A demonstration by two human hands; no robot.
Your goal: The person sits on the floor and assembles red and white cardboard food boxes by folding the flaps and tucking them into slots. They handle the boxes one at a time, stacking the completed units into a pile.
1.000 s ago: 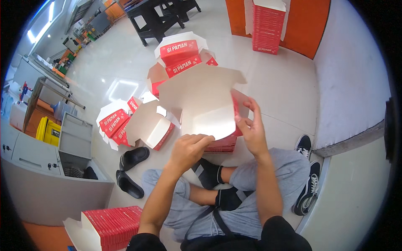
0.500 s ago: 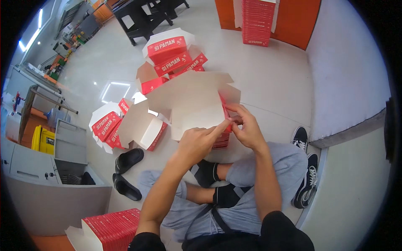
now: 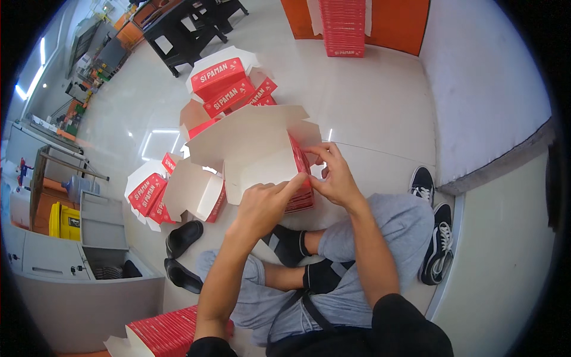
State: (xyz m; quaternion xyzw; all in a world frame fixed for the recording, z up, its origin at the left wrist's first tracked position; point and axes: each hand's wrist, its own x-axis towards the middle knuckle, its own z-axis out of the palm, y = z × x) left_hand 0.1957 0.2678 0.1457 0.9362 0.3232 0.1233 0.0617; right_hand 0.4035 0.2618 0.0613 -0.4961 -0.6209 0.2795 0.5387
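A red and white cardboard food box [image 3: 260, 149] stands in front of me, partly folded, with its pale inside facing up and its large lid flap raised at the far side. My left hand [image 3: 262, 205] grips the near wall, its index finger reaching to the near right corner. At that corner and along the red right side, my right hand [image 3: 334, 178] has thumb and fingers closed on the panel. More flattened red cartons [image 3: 300, 201] show in a stack underneath the box's right side.
Folded boxes [image 3: 229, 95] pile up beyond, others [image 3: 148, 193] at the left. Flat carton stacks stand far off [image 3: 345, 30] and at lower left [image 3: 166, 330]. Black slippers [image 3: 183, 238] lie left, sneakers [image 3: 440, 238] right beside a low wall [image 3: 488, 89]. A cabinet [image 3: 53, 256] stands left.
The view has shifted, so the scene sits a little further left. My right fingertips have drawn slightly apart from my left index finger at the box's corner. The left hand keeps its grip.
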